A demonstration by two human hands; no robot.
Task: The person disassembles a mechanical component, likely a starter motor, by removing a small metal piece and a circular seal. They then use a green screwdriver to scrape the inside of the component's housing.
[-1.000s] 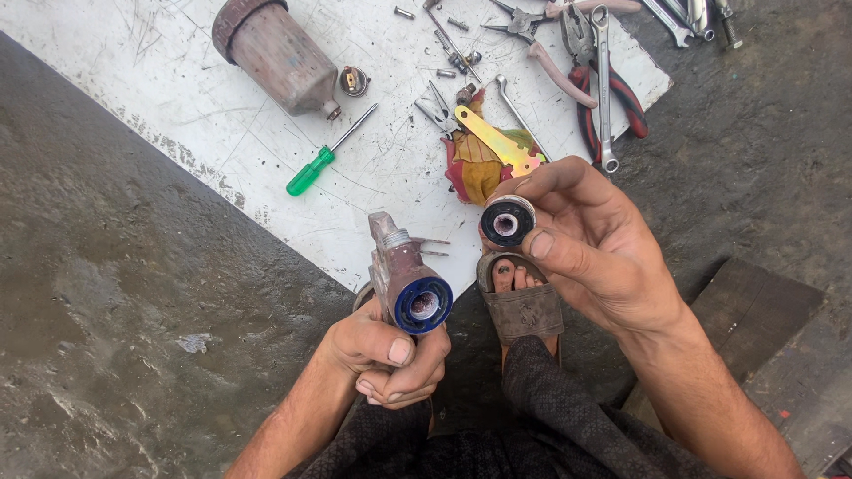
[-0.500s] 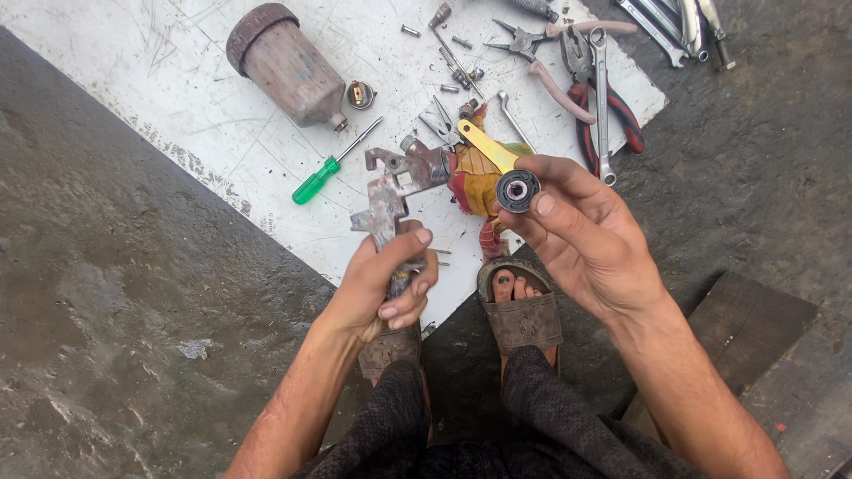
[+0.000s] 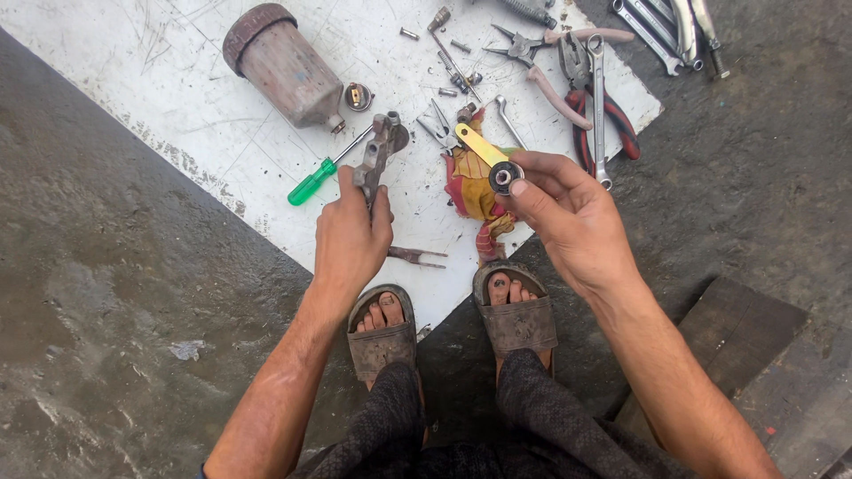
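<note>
Stripping down; my left hand [image 3: 351, 239] grips the spray gun body [image 3: 377, 160] at twelve o'clock; right hand [image 3: 568, 222] pinches the black ring cap [image 3: 505, 176]; next, set it down gently.

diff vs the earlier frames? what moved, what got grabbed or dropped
The left hand carried the grey metal spray-gun body away from the person, out over the white board; its open end no longer faces the camera. The right hand moved the round black ring part forward too. Nothing let go. Metal cup, green screwdriver and pliers stayed put.
</note>
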